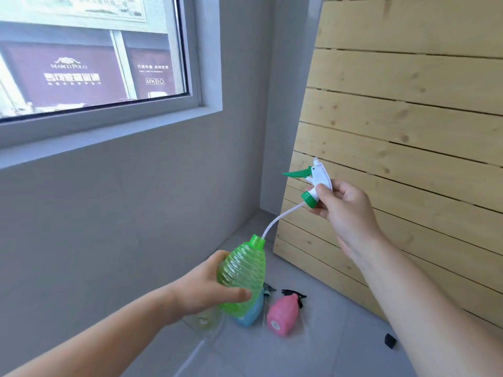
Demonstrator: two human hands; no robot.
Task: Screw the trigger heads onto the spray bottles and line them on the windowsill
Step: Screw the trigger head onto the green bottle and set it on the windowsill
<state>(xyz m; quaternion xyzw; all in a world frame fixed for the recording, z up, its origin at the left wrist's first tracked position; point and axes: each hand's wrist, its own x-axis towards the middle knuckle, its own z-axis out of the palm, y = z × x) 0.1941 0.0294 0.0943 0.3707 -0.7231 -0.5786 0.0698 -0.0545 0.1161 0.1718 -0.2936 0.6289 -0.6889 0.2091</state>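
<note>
My left hand [202, 288] grips a ribbed green spray bottle [242, 276], tilted with its open neck pointing up and right. My right hand [343, 210] holds a white trigger head with a green lever and green collar [315, 183] above and to the right of the neck. Its thin white dip tube [275, 221] curves down, and the tube's end sits in the bottle's mouth. The collar is well clear of the neck. The grey windowsill [109, 131] runs along the upper left below the window.
On the grey floor below stand a pink bottle [283, 314] with a black trigger head, a blue bottle [251, 312] partly hidden by the green one, and a pale clear bottle [204, 321]. A slatted wooden panel [394, 118] leans at right. A small black piece [390, 340] lies nearby.
</note>
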